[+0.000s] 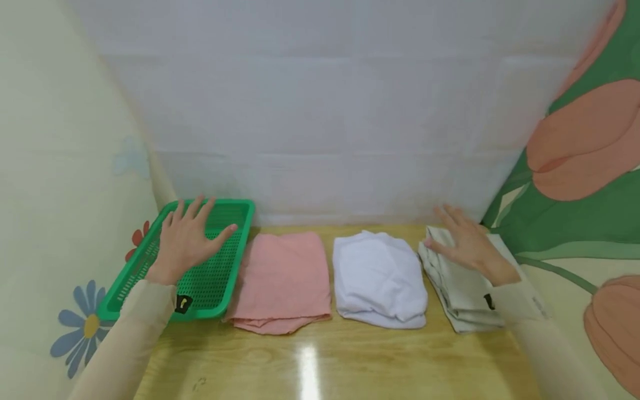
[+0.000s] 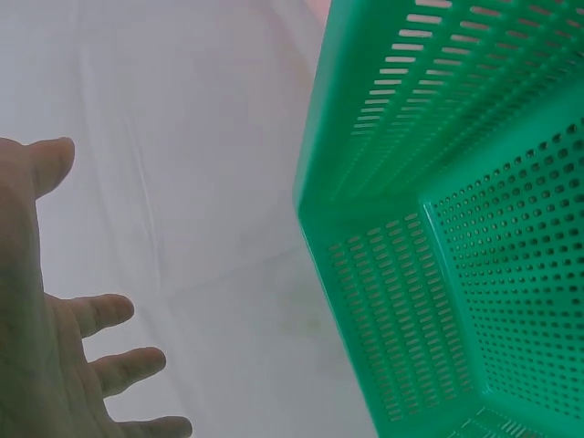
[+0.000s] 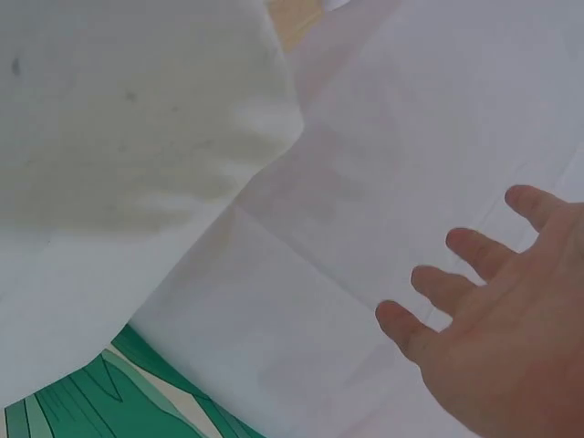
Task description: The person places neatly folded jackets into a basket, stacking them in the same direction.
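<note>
My left hand (image 1: 186, 244) hovers over the green plastic basket (image 1: 245, 233) at the left, fingers spread and holding nothing. In the left wrist view the basket's slotted wall (image 2: 392, 310) stands to the right of that hand (image 2: 55, 338). On the right, my right hand (image 1: 467, 244) is held over a folded pale grey-green cloth (image 1: 460, 289), its fingers spread too. The right wrist view shows this hand (image 3: 520, 310) apart from the pale cloth (image 3: 137, 137). Between the hands lie a folded pink cloth (image 1: 285, 278) and a folded white cloth (image 1: 377, 278).
The wooden table (image 1: 260, 366) carries the basket and the cloths in a row. A white sheet (image 1: 320, 128) hangs behind them. Flowered fabric (image 1: 590, 233) closes off the right side, and a pale flowered sheet (image 1: 55, 194) the left.
</note>
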{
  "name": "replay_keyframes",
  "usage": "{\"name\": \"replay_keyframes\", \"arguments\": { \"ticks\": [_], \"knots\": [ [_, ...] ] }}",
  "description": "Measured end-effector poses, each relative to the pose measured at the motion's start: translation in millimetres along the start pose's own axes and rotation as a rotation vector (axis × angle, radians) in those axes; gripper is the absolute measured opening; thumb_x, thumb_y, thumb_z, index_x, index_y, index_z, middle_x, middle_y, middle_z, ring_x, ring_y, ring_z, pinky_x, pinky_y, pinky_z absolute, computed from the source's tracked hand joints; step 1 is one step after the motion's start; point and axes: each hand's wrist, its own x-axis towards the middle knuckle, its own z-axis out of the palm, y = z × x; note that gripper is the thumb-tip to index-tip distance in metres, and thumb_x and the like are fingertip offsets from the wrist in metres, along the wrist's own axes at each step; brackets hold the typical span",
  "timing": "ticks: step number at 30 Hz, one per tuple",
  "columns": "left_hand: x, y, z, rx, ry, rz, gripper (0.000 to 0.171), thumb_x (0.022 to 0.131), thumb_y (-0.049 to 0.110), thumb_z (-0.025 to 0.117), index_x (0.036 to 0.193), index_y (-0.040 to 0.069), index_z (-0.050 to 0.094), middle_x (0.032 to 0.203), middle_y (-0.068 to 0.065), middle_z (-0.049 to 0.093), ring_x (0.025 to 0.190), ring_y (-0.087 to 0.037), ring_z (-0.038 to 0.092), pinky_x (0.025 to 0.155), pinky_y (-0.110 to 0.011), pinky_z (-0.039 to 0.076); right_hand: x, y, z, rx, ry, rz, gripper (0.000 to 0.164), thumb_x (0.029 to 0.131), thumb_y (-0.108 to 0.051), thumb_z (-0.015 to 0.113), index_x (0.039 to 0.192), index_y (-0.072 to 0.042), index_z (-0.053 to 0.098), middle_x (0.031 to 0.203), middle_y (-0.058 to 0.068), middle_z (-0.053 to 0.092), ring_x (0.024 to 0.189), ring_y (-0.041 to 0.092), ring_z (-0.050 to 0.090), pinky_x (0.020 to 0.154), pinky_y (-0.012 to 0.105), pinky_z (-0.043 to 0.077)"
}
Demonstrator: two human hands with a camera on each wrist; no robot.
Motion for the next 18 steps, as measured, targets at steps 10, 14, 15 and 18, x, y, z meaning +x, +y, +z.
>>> {"name": "replay_keyframes", "arguments": {
  "ticks": [10,14,15,18],
  "knots": [
    [0.6,18.9,7.1,-0.048,0.064,-0.003,0.087,0.100,0.068,0.058,0.162,0.009,0.045,0.163,-0.027,0.043,0.144,-0.059,0.039,0.101,-0.083,0.035,-5,-15,3,0.034,-0.002,-0.052,0.095,0.100,-0.054,0.068,0.173,-0.017,0.019,0.177,0.023,0.017,0.158,0.058,0.020,0.118,0.081,0.023],
    [-4.9,27.5,10.4,-0.069,0.069,0.005,0.084,0.100,0.064,0.061,0.161,0.009,0.046,0.162,-0.028,0.045,0.142,-0.059,0.043,0.098,-0.083,0.039,-4,-16,8,0.043,0.013,-0.061,0.094,0.101,-0.053,0.067,0.173,-0.015,0.020,0.177,0.023,0.017,0.159,0.055,0.021,0.120,0.079,0.023],
    [-5.9,29.7,11.4,-0.074,0.073,0.011,0.083,0.100,0.063,0.061,0.161,0.009,0.046,0.162,-0.028,0.045,0.141,-0.059,0.043,0.098,-0.083,0.040,-3,-17,9,0.041,0.016,-0.065,0.094,0.101,-0.053,0.067,0.173,-0.015,0.020,0.177,0.023,0.017,0.159,0.055,0.021,0.120,0.078,0.023],
    [-7.9,36.1,14.0,-0.085,0.091,0.024,0.080,0.100,0.061,0.063,0.160,0.009,0.047,0.161,-0.027,0.046,0.140,-0.059,0.045,0.096,-0.082,0.042,-2,-21,14,0.038,0.021,-0.078,0.095,0.101,-0.055,0.067,0.172,-0.014,0.020,0.177,0.023,0.018,0.159,0.054,0.021,0.120,0.078,0.023]
  ]
}}
